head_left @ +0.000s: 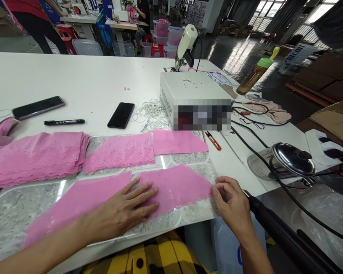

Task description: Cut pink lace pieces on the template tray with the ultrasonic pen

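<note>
Nearest me, both hands work on one pink lace piece point(174, 188) lying on the worktop point(82, 82). Her left hand point(125, 211) lies flat, fingers spread wide, pressing the piece's left end, while the right hand point(231, 203) pinches its right edge between thumb and fingertips. Beside it on the left lies a plain pink panel point(77, 201). Behind them sit two more pink pieces point(148, 148) and a lace stack point(34, 156). Farther back stand a white box point(194, 91) and two phones point(121, 115).
</note>
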`<state>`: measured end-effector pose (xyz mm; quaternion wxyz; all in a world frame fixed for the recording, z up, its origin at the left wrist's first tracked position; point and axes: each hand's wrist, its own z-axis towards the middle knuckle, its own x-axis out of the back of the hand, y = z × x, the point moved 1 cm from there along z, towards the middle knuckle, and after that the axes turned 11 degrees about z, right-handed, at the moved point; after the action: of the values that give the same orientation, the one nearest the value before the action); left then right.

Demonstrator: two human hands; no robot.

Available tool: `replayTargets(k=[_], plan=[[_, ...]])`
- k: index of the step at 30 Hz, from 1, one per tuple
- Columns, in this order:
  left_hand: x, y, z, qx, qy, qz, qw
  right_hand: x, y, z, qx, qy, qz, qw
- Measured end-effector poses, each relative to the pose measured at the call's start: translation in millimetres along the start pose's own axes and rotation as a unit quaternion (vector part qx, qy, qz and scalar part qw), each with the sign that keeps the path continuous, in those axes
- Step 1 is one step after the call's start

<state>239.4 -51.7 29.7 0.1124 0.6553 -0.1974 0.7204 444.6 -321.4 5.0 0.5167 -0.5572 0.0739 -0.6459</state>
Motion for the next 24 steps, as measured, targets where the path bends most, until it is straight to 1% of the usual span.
replayTargets(k=[5,9,12,15,18,21,24], plan=[[0.5,0.2,-1.1,0.003,0.002,-0.012,1.000,-1.1,0.5,-1.0,0.018,0.005,-0.016,1.000],[2.4,-1.2,-1.6,0.011,0.017,-0.028,0.999,-2.1,2.3,-2.5,0.037,0.022,-0.021,0.999],[6.7,-4.3,4.5,0.009,0.029,-0.036,0.999,-2.1,3.2,-2.9,0.063,0.033,-0.027,0.997],[10.2,-7.9,23.6,-0.010,0.024,-0.048,0.999,-0.4,2.5,-4.9,0.084,0.036,-0.029,0.995],[7.9,-10.7,55.4,-0.051,0.020,-0.066,0.996,3.7,0.1,-12.4,0.092,0.039,-0.019,0.995],[0.6,-13.0,88.9,-0.086,0.021,-0.081,0.993,10.2,-1.7,-25.3,0.071,0.057,0.000,0.996],[-5.4,-15.5,111.0,-0.115,0.009,-0.092,0.989,17.9,-1.3,-38.2,0.031,0.104,0.020,0.994]])
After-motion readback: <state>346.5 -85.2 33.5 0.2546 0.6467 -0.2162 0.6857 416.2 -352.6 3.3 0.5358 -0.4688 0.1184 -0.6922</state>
